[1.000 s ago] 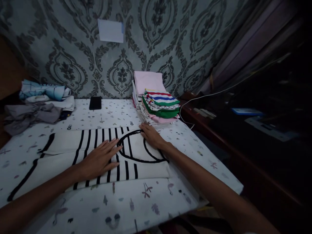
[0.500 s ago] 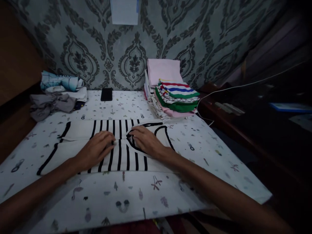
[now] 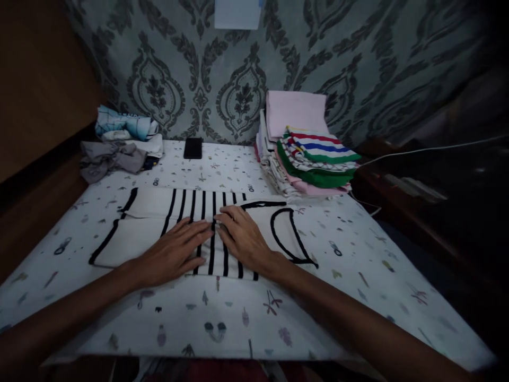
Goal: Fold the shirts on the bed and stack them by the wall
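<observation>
A white knit garment (image 3: pixel 145 241) with black stripes and black edging lies flat, its sides folded inward, on the patterned white cloth. My left hand (image 3: pixel 175 252) rests palm down on the striped middle, fingers stretched toward the right. Close beside it, my right hand (image 3: pixel 244 236) lies on the stripes with its fingers extended and slightly apart. The garment's black-trimmed neckline (image 3: pixel 292 233) shows to the right of my right hand. Neither hand grips the fabric. Part of the stripes is hidden under my hands and wrists.
A stack of folded clothes (image 3: pixel 318 159) stands at the back right. Crumpled clothes (image 3: pixel 115 156) lie at the back left. Between them is a black phone-like object (image 3: pixel 193 148). A white cable (image 3: pixel 421 151) runs along the right, and the patterned cloth's front edge (image 3: pixel 222 355) is near me.
My right hand has let go of the black-trimmed neckline edge, which now lies further right, and rests flat on the stripes. My left hand's fingers have straightened. The view has shifted left.
</observation>
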The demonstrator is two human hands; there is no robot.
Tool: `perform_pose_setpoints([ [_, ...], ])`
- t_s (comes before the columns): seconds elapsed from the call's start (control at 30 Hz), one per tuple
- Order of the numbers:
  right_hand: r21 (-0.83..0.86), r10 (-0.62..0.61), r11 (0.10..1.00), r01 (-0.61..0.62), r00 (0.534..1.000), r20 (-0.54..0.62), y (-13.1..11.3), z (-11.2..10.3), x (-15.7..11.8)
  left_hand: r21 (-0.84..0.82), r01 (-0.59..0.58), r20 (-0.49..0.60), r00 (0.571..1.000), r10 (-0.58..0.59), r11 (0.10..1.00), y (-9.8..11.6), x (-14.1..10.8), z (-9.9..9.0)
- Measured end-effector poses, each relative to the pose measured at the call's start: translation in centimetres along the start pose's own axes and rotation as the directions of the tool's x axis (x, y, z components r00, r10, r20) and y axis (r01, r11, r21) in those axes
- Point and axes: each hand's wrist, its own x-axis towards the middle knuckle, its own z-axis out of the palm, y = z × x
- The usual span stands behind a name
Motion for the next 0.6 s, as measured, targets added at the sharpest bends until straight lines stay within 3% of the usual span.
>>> perform_pose_setpoints([
  [0.2,-0.092,-0.02,0.995,0.041,0.976,0.217,0.3,2.5,-0.3,0.123,0.24,0.102,0.962,-0.253,0.963,-2.4,-2.9,-0.5],
  [0.33,-0.105,-0.019,0.994,0.042,0.979,0.203,0.8,3.2,-0.7,0.199,0.365,0.082,0.919,-0.387,0.909,-4.5,-5.8,-1.2],
  [0.53,-0.111,-0.001,0.993,0.028,0.971,0.238,0.5,2.7,-0.5,0.212,0.608,0.063,0.773,-0.631,0.765,-6.4,-8.4,-1.6],
  [0.6,-0.118,0.01,0.993,0.02,0.969,0.247,0.4,2.5,-0.5,0.199,0.641,0.061,0.747,-0.662,0.741,-6.7,-9.0,-1.5],
])
